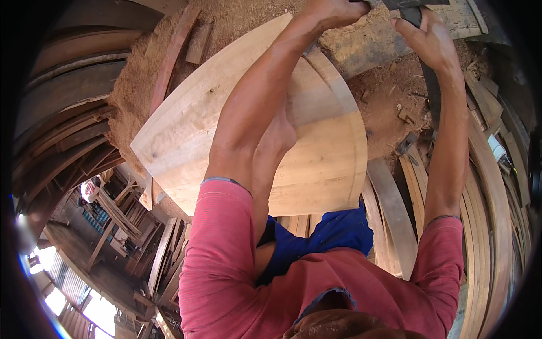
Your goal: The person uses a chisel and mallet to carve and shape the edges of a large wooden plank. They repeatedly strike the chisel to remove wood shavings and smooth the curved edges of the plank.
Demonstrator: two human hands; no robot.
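From my remote seat I'm watching the dark tool [411, 18] at the top edge of the head view, where the frame is cutting part of it off; it is sitting over the weathered plank [370, 53], and whether it is touching, I can't tell. The right hand [433, 42] is gripping its handle, the thumb closing from the left side. The left hand [339, 10] is showing bent fingers at the frame's edge, but what they are holding I can't make out.

As I'm judging it, slipping is the main danger: both hands are working bare and far out, so a skidding tool could be catching the left fingers. Loose sawdust [395, 87] around the plank could also be letting it shift.

Both arms are stretching forward. The left forearm is slanting rightward over the pale wooden panel [327, 158]; the right one is running almost straight ahead, its hand angling inward. Farther right, long curved timber strips [483, 226] are lying side by side.
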